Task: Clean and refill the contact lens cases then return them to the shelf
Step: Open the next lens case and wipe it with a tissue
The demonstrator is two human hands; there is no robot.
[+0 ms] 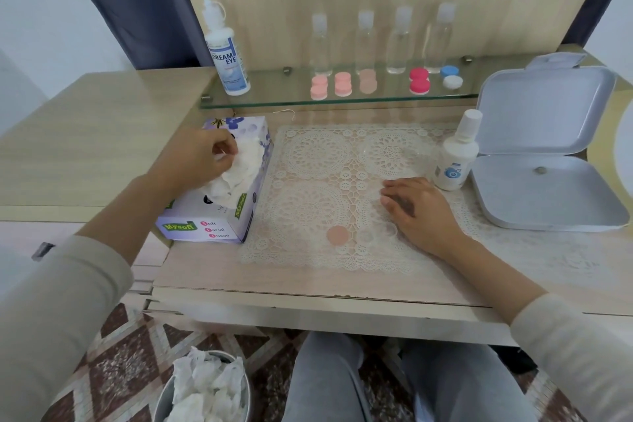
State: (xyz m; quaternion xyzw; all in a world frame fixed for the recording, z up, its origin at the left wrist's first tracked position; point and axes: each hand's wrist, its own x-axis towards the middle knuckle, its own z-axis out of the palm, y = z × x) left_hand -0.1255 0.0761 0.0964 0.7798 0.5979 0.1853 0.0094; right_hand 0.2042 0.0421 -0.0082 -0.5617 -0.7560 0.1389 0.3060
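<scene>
Pinching soft tissue (236,164) with my left hand (195,158), right hand (418,209) relaxed flat beside the light, slippery lens case (368,236); I'd grip its rim.

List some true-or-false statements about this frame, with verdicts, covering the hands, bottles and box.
1. The left hand pinches a tissue at the tissue box. True.
2. The right hand holds the small white bottle. False: it rests on the lace mat, beside the bottle.
3. The Dream Eye bottle stands on the glass shelf. True.
4. The white box is closed. False: its lid stands open.
</scene>
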